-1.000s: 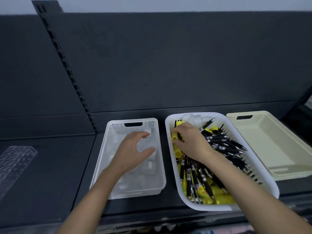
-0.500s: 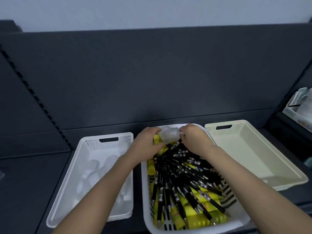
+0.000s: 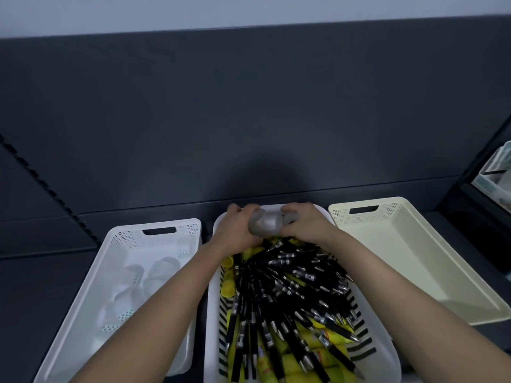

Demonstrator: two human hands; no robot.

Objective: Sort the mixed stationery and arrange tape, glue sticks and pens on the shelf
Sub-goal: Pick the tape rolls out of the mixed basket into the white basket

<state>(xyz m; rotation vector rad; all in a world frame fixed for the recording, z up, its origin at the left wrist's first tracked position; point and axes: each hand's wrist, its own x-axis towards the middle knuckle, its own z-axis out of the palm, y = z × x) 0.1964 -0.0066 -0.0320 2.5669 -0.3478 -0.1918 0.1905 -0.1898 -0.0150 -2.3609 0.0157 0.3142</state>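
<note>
Together, the fingers of both hands curl around pale, translucent tape rolls (image 3: 267, 223) held at the far end of the middle basket (image 3: 385, 352): the left hand (image 3: 238, 228) wraps the left side of the cluster with its fingers (image 3: 249, 210) bent over the top, and the right hand (image 3: 305, 222) closes on the right side, its fingertips (image 3: 290, 209) tucked over the edge, so each hand is clamped on tape, though the rolls are blurred and how many there are cannot be told. Just below the hands, inside that same white slotted basket, lies a dense heap of black pens (image 3: 287, 283) with silver tips, fanned outward toward the near end, and yellow glue sticks (image 3: 279, 357) show beneath and between them, with round yellow caps visible along the left wall. Both bare forearms reach in from the bottom edge, the left crossing over the right side of the white perforated basket (image 3: 157, 230) to the left, which holds several more clear tape rolls (image 3: 149, 275) on its floor. To the right sits a cream basket (image 3: 365, 210) with a handle slot at its far end. All three baskets rest side by side on the dark shelf (image 3: 41, 286), backed by a dark panel (image 3: 249, 120)
</note>
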